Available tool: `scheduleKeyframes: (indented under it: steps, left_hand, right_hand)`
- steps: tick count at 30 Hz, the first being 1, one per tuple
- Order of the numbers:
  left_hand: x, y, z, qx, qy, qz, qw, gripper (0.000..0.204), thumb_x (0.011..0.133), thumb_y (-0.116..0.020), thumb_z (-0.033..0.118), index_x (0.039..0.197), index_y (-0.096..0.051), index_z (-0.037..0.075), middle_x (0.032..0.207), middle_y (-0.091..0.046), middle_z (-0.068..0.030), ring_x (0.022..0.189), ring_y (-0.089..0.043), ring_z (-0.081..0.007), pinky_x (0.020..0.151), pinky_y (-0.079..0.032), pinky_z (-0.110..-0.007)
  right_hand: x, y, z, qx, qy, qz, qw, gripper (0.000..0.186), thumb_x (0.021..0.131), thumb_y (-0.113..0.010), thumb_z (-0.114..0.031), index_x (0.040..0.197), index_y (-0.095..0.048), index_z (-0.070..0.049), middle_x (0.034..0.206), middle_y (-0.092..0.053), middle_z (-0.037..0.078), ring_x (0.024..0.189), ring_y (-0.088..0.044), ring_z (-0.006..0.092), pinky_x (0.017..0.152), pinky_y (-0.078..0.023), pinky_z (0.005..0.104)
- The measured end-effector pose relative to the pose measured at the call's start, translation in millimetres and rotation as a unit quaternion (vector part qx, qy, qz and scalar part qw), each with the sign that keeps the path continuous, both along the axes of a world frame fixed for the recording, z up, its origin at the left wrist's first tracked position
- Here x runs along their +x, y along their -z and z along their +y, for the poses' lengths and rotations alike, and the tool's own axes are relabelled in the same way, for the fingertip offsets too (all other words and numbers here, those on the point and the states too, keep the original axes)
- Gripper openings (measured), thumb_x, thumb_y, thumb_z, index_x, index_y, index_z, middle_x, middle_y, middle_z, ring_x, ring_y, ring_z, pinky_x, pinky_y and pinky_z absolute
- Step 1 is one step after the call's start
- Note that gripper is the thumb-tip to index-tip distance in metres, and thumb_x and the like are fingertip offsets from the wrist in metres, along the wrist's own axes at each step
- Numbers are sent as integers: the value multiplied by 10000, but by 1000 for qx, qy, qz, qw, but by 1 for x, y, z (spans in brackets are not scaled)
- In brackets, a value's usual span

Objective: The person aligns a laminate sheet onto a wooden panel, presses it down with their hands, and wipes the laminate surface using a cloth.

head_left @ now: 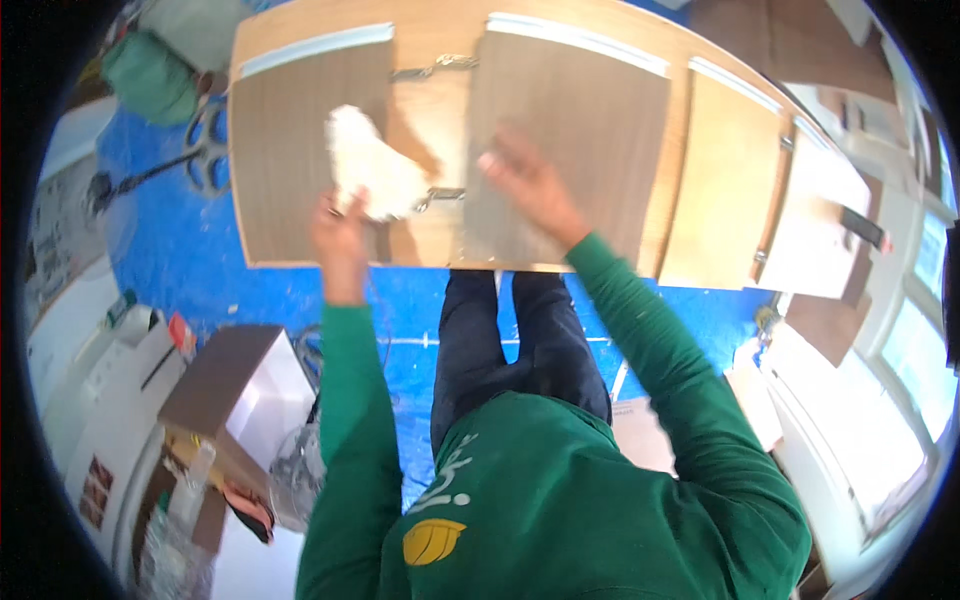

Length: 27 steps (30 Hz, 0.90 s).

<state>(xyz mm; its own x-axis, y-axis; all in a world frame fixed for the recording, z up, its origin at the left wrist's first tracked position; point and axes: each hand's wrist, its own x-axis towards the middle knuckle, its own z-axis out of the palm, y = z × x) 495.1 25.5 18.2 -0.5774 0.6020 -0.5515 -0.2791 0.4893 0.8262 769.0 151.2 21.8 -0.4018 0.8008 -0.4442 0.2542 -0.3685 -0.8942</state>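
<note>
My left hand (338, 230) grips a white fluffy cloth or pad (372, 170) over the right edge of a grey-brown panel (285, 180) with a pale strip along its top. My right hand (525, 180), blurred, has its fingers apart over a second grey-brown panel (610, 120), holding nothing. Both panels lie on a light wooden board (420, 40). Small metal fittings (445, 62) show in the gap between the panels. To the right lie a pale wood panel (725, 200) and a white panel (810, 240), with a dark-handled tool (860, 228) on the white one.
A blue sheet (170, 240) covers the floor. At left are a green bag (150, 85), a metal stand (205, 150), a brown-and-white box (215, 385) and clutter with clear plastic. Cardboard (640, 440) lies behind my legs at right, near a window (915, 370).
</note>
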Motion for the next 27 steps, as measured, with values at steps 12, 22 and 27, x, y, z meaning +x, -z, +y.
scheduleKeyframes:
  steps: [12,22,27]
  left_hand:
    - [210,42,83,137,498,430,741,812,987,-748,468,1663,-476,109,1750,-356,-221,1636,-285,-441,1315,-237,-631]
    - [222,90,72,27,602,504,619,765,1046,-621,571,1703,-439,225,1839,-177,-144,1695,-120,-418,1316,-118,-723]
    - [223,84,75,22,613,501,610,765,1045,-627,561,1707,-427,233,1841,-163,-142,1694,-108,-423,1314,-121,-729]
  right_hand:
    - [147,43,-28,365,-62,-513,775,438,956,-793,-335,1178,-700,31,1383,-600,253,1160,-612,444,954,-521,509]
    - [175,101,96,426,76,-494,754,147,943,-728,-171,960,-653,-45,1135,-642,168,1005,-632,376,839,-494,508]
    - [167,101,223,477,83,-452,749,169,955,-730,-154,1018,-659,-14,1156,-642,179,1033,-641,404,861,-547,514]
